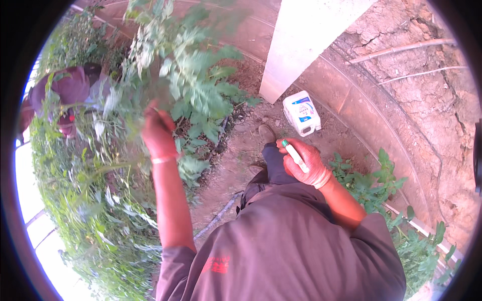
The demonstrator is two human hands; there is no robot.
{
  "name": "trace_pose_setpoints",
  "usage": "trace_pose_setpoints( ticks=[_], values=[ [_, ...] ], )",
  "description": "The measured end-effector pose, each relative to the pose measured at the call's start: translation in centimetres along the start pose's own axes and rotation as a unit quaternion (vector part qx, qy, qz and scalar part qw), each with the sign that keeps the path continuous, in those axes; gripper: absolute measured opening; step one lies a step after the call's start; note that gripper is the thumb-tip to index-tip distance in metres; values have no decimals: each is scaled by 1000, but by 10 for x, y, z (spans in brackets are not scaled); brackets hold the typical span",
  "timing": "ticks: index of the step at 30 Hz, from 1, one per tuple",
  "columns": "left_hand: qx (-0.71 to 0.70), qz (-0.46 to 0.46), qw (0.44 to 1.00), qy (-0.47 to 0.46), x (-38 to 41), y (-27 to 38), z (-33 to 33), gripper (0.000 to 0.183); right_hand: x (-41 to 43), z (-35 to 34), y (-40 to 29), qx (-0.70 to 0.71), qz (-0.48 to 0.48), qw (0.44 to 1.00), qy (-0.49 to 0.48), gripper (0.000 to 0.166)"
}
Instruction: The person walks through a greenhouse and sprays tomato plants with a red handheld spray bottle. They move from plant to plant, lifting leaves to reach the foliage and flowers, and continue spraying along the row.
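Observation:
My left hand (160, 129), in a reddish glove with a pale cuff, is raised among the leafy stems of a tall green plant (199, 82). Its fingers are blurred and partly lost against the foliage, so I cannot tell whether they grip a stem. Closer to my body, my right hand (307, 163), gloved alike, is closed around a small white tube-like bottle with a green cap (295, 155). The cap points up and to the left, away from my wrist.
A white plastic jug (302, 113) with a printed label lies on the soil beside a pale post (301, 45). A cracked earthen wall (421, 86) rises at right. Low plants (369, 184) grow by my right elbow. Another person (66, 88) bends among dense plants at left.

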State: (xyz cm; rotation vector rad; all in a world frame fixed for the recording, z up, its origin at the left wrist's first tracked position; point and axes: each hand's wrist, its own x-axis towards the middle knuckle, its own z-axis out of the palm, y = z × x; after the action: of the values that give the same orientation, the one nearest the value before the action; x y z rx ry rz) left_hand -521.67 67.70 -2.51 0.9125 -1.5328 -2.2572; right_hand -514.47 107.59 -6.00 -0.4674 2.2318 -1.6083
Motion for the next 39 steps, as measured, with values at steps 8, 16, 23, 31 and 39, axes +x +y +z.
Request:
trace_pose_setpoints(
  ticks=[8,16,23,31,39],
  values=[
    [701,-142,662,-224,-249,-173,-196,83,-62,36,-31,20,-20,999,-29,36],
    [303,-495,814,-20,-351,-273,-373,49,-94,61,-60,7,-86,996,-29,35],
    [111,-419,899,66,-366,-285,-346,45,-107,74,-63,3,-100,993,-65,35],
    [70,-416,904,68,-382,-312,-337,42,-109,92,-62,-8,-129,987,-99,34],
    [86,-424,896,103,-391,-316,-359,36,-108,97,-64,-31,-162,980,-109,37]
  ],
)
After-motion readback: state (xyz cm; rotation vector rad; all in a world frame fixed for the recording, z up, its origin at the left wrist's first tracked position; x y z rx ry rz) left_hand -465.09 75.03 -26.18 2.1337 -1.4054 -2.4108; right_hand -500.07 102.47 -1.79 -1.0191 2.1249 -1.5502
